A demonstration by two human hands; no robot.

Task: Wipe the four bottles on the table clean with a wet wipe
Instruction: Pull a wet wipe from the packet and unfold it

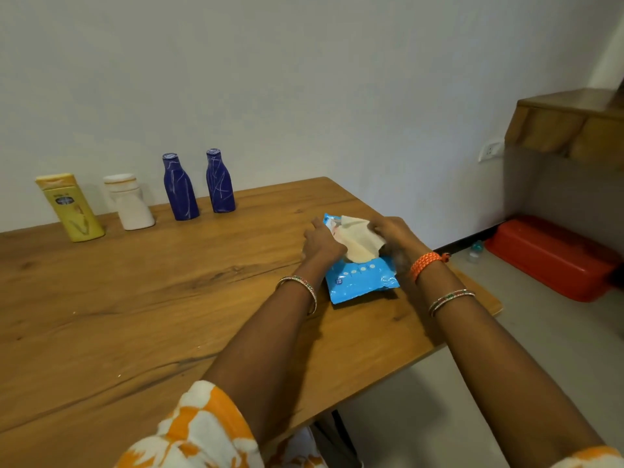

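Along the far edge of the wooden table stand a yellow bottle, a white bottle and two dark blue bottles with pale scratch marks. A blue wet-wipe pack lies near the table's right edge. My left hand rests on the pack's left side, holding it down. My right hand pinches a cream-white wipe that sticks up out of the pack.
A red plastic container and a small clear bottle sit on the floor to the right. A wooden shelf juts from the right wall, with a socket beside it. The wall runs close behind the bottles.
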